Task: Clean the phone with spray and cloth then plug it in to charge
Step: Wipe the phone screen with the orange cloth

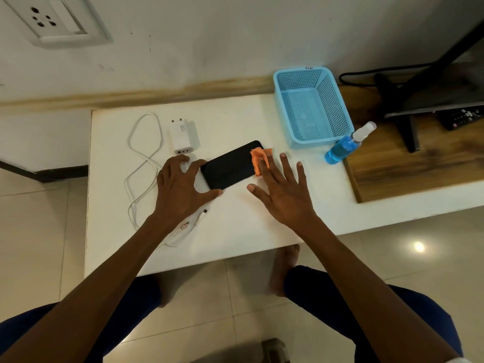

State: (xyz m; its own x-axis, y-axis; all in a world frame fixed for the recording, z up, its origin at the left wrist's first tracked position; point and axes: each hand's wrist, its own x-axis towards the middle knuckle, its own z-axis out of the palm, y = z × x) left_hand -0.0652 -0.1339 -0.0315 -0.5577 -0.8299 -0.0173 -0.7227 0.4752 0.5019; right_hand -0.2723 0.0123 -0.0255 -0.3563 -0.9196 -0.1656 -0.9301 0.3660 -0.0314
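Right hand (281, 195), fingers straight and spread, presses the crumpled orange cloth (258, 158), mostly hidden beneath, onto the flat black phone (230, 166). Left hand (180, 189) fingers, spread wide, brace the phone's partly covered near end on the white worktop (235, 226).

A low white table (235, 231) stands on a pale tiled floor (39, 231), its far edge against the wall. On its top lies a black phone (230, 166), flat and set at a slant, with a crumpled orange cloth (258, 157) at its right end. Beyond the phone's left end a white charger (182, 138) lies on its back, prongs toward the wall. A white cable (138, 163) loops across the left side of the top. At the far right stands a blue basket (337, 100), with a spray bottle (345, 145) of blue liquid lying on its side just beside it. A wooden board (419, 169) covers the right end.
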